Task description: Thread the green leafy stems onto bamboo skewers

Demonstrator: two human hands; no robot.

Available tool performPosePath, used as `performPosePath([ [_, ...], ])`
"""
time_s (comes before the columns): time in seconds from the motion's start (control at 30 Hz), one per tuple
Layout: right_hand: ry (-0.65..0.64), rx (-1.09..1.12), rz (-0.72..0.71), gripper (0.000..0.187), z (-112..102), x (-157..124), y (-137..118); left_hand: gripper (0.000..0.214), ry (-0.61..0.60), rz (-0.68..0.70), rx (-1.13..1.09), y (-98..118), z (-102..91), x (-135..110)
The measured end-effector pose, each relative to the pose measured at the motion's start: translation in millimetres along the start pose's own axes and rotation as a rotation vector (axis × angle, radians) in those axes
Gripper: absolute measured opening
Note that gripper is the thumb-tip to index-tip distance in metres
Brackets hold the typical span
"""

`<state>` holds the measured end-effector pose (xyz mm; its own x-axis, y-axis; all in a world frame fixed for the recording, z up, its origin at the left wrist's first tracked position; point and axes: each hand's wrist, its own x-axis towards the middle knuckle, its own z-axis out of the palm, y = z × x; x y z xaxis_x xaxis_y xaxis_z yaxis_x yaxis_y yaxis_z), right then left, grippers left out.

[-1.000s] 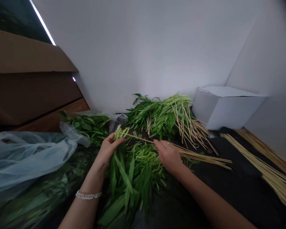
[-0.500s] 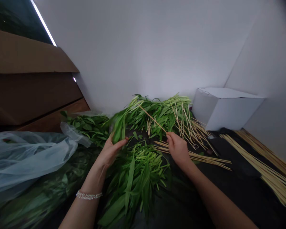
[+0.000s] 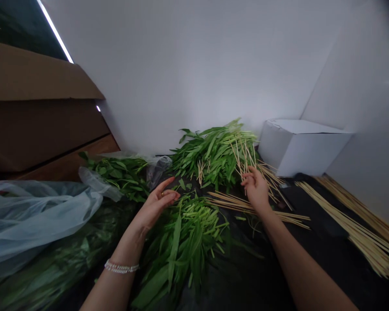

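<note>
My left hand [image 3: 162, 196] is empty, its fingers apart, just above the near pile of long-leaved green stems [image 3: 181, 246]. A white beaded bracelet [image 3: 120, 267] circles that wrist. Farther off, my right hand [image 3: 256, 188] hovers with loosely bent fingers at the ends of thin wooden skewers [image 3: 243, 153], and I see nothing clearly gripped in it. These skewers stick out of the far heap of leafy greens [image 3: 210, 149], whose pale cut stems point right. Several loose skewers [image 3: 233, 203] lie on the dark surface between the two piles.
Long bundled sticks [image 3: 350, 220] lie at the right, by a white box [image 3: 307, 147] against the wall. On the left are a translucent plastic bag [image 3: 42, 216], more bagged greens [image 3: 68, 259], a leafy bunch [image 3: 119, 172] and a cardboard box [image 3: 42, 129].
The bunch of greens has left my left hand, and the skewer has left my right. The far heap looks fuller on top. My right hand has moved right and slightly away.
</note>
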<state>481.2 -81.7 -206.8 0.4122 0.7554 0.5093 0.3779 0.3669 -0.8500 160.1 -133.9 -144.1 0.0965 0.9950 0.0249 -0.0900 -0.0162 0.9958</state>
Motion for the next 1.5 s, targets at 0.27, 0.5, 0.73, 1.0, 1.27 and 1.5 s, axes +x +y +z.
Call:
performPosePath([
  [0.27, 0.084, -0.106, -0.025, 0.041, -9.9, 8.7, 13.6, 0.073, -0.016, -0.018, -0.009, -4.6, -1.9, 1.7],
  [0.5, 0.217, -0.448, -0.408, 0.037, -18.5, 8.3, -10.5, 0.066, -0.011, -0.016, 0.012, -4.4, -1.0, 1.7],
  [0.73, -0.512, -0.736, -0.633, 0.026, 10.7, -30.1, -40.5, 0.042, 0.008, 0.013, 0.165, -10.3, -1.7, 5.4],
  [1.0, -0.869, -0.991, -0.380, 0.025, 7.6, -35.2, -51.5, 0.044, 0.057, 0.131, 0.652, -20.3, -4.3, 10.3],
  [1.27, -0.838, -1.071, -0.419, 0.024, 10.8, -37.7, -46.5, 0.030, -0.089, 0.125, 0.868, -29.6, -8.2, 9.4],
  [1.5, -0.730, -0.965, -0.479, 0.023, 13.9, -40.6, -55.9, 0.029, -0.095, 0.119, 0.825, -29.1, -8.3, 10.0],
])
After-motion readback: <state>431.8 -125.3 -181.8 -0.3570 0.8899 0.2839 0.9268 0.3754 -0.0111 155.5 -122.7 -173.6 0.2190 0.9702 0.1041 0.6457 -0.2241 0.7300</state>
